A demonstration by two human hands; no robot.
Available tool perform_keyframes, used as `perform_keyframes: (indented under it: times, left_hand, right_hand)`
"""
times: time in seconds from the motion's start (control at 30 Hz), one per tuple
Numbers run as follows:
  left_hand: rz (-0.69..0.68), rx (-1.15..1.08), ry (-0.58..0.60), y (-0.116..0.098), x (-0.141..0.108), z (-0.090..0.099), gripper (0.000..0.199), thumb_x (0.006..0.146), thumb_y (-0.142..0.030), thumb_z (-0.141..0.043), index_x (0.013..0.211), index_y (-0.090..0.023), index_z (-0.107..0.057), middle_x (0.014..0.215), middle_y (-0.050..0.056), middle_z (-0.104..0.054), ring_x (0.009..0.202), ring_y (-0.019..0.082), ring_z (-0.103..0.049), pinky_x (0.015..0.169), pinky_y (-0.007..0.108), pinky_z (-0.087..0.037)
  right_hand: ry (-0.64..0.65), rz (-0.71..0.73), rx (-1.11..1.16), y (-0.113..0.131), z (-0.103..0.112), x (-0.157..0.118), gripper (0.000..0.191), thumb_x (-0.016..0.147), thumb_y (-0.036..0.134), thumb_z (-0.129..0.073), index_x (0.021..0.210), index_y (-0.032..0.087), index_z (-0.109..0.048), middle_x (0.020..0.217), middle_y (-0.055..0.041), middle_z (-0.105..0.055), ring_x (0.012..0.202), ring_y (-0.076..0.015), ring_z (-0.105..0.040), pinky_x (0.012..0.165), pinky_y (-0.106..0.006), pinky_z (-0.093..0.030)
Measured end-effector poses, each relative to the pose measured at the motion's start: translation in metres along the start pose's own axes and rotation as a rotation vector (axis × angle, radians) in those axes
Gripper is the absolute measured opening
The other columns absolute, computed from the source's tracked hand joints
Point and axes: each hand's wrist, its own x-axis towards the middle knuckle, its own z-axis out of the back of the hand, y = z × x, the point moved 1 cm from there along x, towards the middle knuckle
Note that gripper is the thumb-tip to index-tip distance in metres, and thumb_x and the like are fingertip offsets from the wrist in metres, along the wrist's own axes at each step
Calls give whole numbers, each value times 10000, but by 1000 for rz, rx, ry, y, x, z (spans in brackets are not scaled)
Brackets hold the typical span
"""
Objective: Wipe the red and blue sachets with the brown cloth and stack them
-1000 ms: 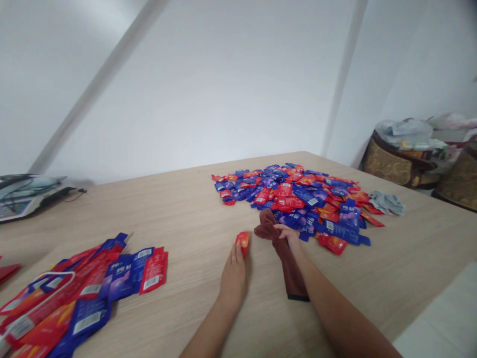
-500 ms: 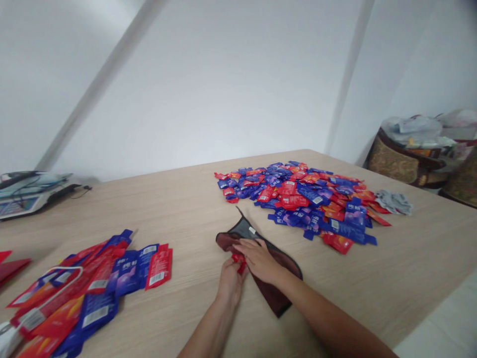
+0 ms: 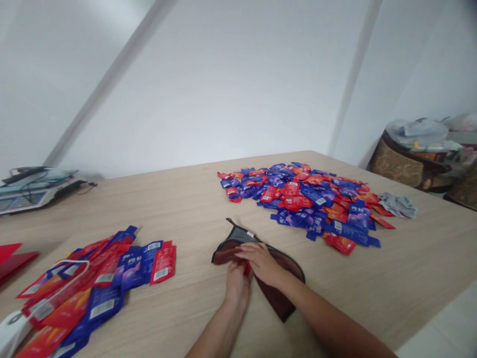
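A dark maroon mesh pouch with black edging (image 3: 278, 296) lies on the table in front of me. My left hand (image 3: 237, 283) is closed round something red, its fingertips under the pouch's near flap. Only a bit of the red item (image 3: 247, 269) shows between my hands; it looks like a packet. My right hand (image 3: 261, 262) lies over the pouch with its fingers pressed on the mesh, close to the left fingertips. A pile of red and blue packets (image 3: 298, 199) is beyond the pouch to the right. More packets (image 3: 130, 268) lie on the left.
The wooden table (image 3: 167, 199) meets a white wall. On its left stand a device with papers and a cable (image 3: 37, 189) and a red folded item (image 3: 17, 263). A grey cloth (image 3: 398, 205) lies by the pile. Patterned chairs (image 3: 397, 161) hold bags at right.
My left hand has pushed further under the pouch's flap, and less of the red item shows. The pouch's open end has shifted slightly. The whole view has moved a little.
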Motion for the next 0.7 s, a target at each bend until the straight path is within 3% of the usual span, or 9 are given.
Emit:
perform_keyframes:
  times: [0.2,0.33,0.47,0.57,0.7]
  left_hand:
    - [7,3,34,1,-1,0,215,685,6,-477,778,-132,-613,879,89,-679,815,157,-643,849,371,-514]
    - [-24,39,39,5,-1,1,242,650,-5,-473,787,-138,-623,856,76,-683,785,152,-647,818,336,-518]
    - [-56,32,42,7,1,4,259,601,-13,-524,802,-138,-627,787,46,-676,725,146,-647,738,288,-525]
    - [-15,25,53,5,4,6,188,631,-20,-542,762,-133,-617,759,46,-671,687,127,-640,741,290,-528]
    - [41,36,109,-5,6,6,234,666,5,-515,846,-98,-623,860,113,-693,776,176,-666,807,356,-530]
  right_hand:
    - [-127,-274,-113,-36,14,21,546,792,47,-345,1282,223,-510,1353,-67,-491,1255,-190,-402,995,-396,-297]
    - [-202,-162,29,-23,9,3,525,791,44,-339,1185,276,-596,1250,-29,-580,1182,-155,-480,985,-359,-323]
    - [-41,-7,36,-1,-2,-7,545,766,44,-380,1187,323,-585,1273,11,-569,1236,-155,-429,998,-383,-286]
    - [-23,-100,-48,-6,-1,4,559,779,47,-356,1246,296,-536,1346,1,-505,1288,-156,-364,1005,-393,-256]
    - [-100,-296,-203,-34,7,18,544,795,58,-362,1288,244,-498,1374,-51,-471,1284,-185,-364,1000,-399,-258]
